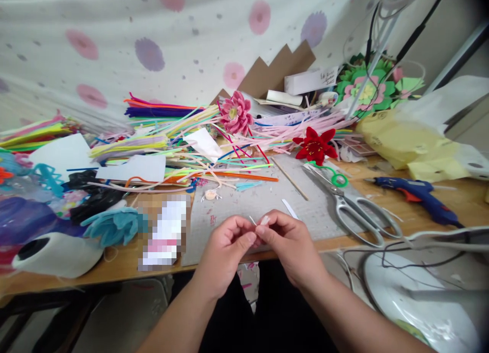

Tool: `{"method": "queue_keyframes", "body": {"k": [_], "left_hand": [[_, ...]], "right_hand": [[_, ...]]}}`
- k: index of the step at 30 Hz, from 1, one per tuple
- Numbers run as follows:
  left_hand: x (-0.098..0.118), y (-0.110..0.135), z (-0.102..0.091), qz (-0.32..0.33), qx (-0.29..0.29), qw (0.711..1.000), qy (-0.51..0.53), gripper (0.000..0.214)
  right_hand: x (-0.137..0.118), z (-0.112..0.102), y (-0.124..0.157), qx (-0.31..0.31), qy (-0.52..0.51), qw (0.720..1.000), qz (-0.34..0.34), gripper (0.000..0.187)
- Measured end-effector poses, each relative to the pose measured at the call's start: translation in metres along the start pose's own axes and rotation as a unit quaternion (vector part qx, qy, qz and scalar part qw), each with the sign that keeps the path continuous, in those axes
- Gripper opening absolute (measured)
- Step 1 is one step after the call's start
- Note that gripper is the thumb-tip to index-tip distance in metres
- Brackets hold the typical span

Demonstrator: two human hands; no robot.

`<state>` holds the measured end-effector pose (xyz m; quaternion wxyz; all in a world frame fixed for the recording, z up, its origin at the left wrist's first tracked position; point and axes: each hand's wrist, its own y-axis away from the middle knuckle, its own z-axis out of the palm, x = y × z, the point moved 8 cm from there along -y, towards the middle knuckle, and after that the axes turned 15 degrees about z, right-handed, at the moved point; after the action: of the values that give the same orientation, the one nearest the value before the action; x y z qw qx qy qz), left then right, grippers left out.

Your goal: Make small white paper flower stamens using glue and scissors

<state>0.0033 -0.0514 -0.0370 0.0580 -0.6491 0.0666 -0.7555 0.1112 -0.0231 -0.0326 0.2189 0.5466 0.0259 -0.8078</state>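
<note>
At the front edge of the grey cutting mat, my left hand and my right hand meet with their fingers closed. A thin white strip pokes up between the fingertips of both hands; most of it is hidden. Near my right index finger shows a small whitish patch, too small to make out. Just beyond the hands lie a flat white sliver, a thin wooden stick and a small peach-coloured piece with thin ends.
Large silver scissors and green-handled scissors lie right of the hands, before a blue glue gun. Coloured pipe cleaners heap along the back with a pink flower and a red flower. A thread cone lies left.
</note>
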Motion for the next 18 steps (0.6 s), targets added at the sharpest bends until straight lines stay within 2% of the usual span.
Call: {"method": "queue_keyframes", "body": {"k": [3,5,7,8,10,12,15,18], "left_hand": [[0.0,-0.001,0.003,-0.017,-0.025,0.999,-0.041,0.011],[0.003,-0.003,0.002,-0.004,-0.036,0.994,-0.101,0.012],[0.01,-0.008,-0.004,0.029,-0.035,0.982,-0.184,0.013],[0.014,-0.013,-0.009,0.049,-0.03,0.971,-0.232,0.012],[0.022,-0.024,-0.019,0.087,-0.018,0.937,-0.338,0.01],[0.026,-0.037,-0.025,0.111,-0.029,0.891,-0.44,0.009],[0.022,-0.055,-0.026,0.141,-0.075,0.812,-0.561,0.012],[0.013,-0.065,-0.025,0.166,-0.107,0.764,-0.614,0.015]], "right_hand": [[-0.002,-0.006,0.0,0.024,0.028,0.999,-0.013,0.013],[-0.008,-0.011,0.0,0.038,0.082,0.995,-0.04,0.011],[-0.023,-0.02,0.003,0.071,0.179,0.976,-0.101,0.005],[-0.034,-0.027,0.006,0.099,0.236,0.956,-0.143,0.005],[-0.052,-0.045,0.013,0.162,0.339,0.9,-0.22,0.009],[-0.062,-0.064,0.017,0.201,0.414,0.85,-0.257,0.01],[-0.058,-0.086,0.016,0.212,0.506,0.798,-0.248,0.011],[-0.048,-0.092,0.017,0.2,0.57,0.759,-0.243,0.014]]}}
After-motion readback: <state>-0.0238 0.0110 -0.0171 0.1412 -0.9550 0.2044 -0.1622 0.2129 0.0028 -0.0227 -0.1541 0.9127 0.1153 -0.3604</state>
